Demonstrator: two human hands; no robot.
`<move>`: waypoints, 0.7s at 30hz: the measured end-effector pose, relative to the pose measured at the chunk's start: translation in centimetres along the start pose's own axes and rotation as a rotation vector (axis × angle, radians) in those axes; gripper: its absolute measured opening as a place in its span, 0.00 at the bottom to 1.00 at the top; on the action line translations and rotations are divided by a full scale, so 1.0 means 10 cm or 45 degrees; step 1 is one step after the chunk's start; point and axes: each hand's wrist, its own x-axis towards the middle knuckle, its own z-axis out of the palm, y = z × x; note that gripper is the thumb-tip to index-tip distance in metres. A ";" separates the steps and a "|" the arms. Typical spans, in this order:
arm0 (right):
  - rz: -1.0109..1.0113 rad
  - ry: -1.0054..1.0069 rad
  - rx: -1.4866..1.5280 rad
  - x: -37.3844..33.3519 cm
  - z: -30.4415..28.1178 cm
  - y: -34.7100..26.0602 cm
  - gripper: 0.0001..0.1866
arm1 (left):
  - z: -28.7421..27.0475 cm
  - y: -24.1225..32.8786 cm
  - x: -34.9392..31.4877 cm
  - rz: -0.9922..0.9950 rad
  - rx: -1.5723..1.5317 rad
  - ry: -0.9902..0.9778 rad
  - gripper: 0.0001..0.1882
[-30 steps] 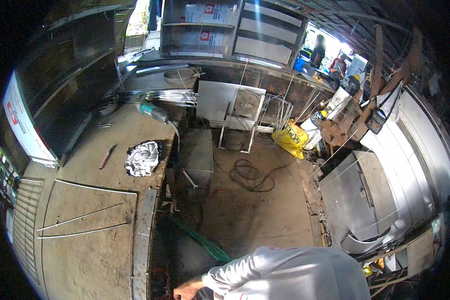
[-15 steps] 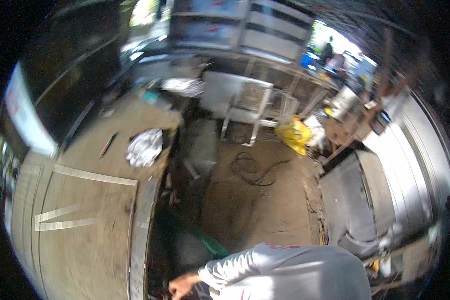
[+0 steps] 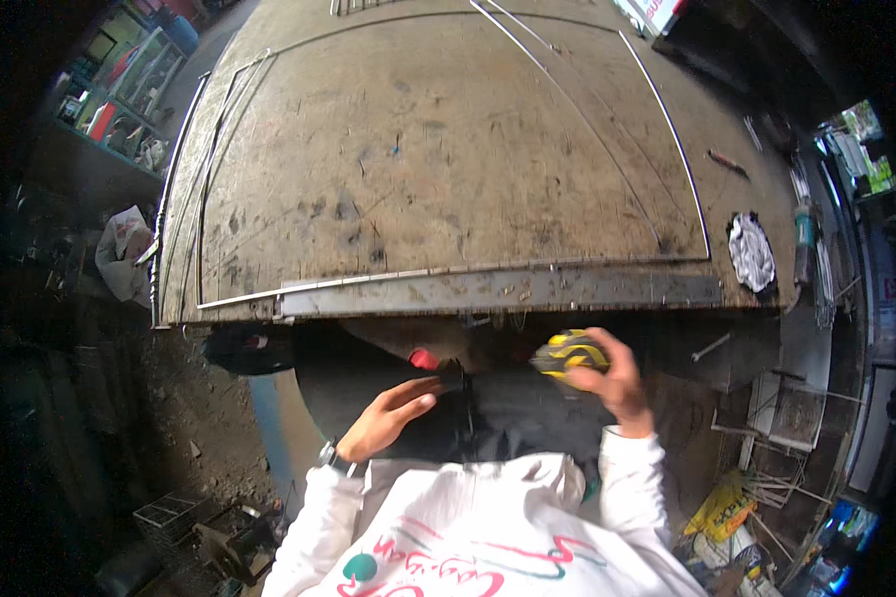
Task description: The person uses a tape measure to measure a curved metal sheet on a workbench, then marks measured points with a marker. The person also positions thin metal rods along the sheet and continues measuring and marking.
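My right hand (image 3: 619,381) is closed round a yellow and black tape measure (image 3: 571,355), held just off the near edge of the wooden table (image 3: 448,169). My left hand (image 3: 393,416) hovers to its left with the fingers stretched out, apparently holding nothing. Close to those fingertips are a small dark thing (image 3: 453,376) I cannot make out and a red-ended object (image 3: 423,358), both below the table edge. On the tabletop lies a large frame of thin metal bars (image 3: 703,204), its near side along a flat grey metal strip (image 3: 498,291).
A crumpled white cloth (image 3: 751,253) and a slim red-and-dark tool (image 3: 729,162) lie at the table's right. A wrench (image 3: 711,346) rests under the right edge. Metal racks (image 3: 792,413) and a yellow bag (image 3: 719,509) stand lower right; a wire crate (image 3: 174,519) is lower left.
My view has swung left to face the table squarely. Both hands now show in front of me, the right with the tape measure; before, only one hand showed at the lower edge.
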 end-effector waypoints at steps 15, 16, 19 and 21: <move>-0.368 1.416 -1.515 0.60 -3.86 0.13 0.29 | -0.92 0.63 -0.50 0.608 0.214 0.803 0.17; -0.404 1.359 -1.677 0.68 -3.68 0.19 0.29 | -0.97 0.63 -0.59 0.564 0.279 0.851 0.16; -0.354 1.284 -1.774 0.72 -3.14 0.32 0.30 | -0.99 0.34 -0.75 0.459 0.193 0.910 0.16; -0.558 1.298 -1.712 0.74 -3.08 0.33 0.28 | -0.94 0.25 -0.71 0.512 0.192 0.885 0.15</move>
